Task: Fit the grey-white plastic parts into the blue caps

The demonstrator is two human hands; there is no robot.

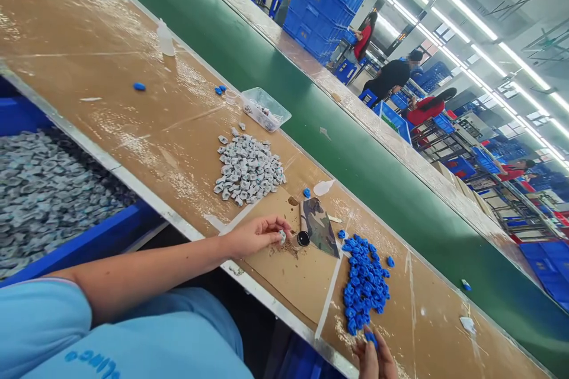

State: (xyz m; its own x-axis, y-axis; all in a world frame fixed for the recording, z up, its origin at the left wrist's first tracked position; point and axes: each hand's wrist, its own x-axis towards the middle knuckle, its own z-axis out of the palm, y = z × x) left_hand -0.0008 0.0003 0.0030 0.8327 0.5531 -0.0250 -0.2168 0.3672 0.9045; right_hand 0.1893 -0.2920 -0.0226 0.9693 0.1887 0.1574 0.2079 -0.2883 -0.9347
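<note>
Under fluorescent tubes [471,15], a brown-covered workbench [178,130] ran alongside a green conveyor belt [338,148]. The left hand [255,237] pinched a small grey-white piece [282,236] between thumb and fingers, just beside a small round container [303,239] with a dark top. The right hand [376,358] gripped a blue piece [371,339] in its fingers at the near end of a blue pile [365,281]. A camouflage-patterned sheet [319,227] lay beside the container, between the blue pile and a heap of grey-white pieces [249,169].
</note>
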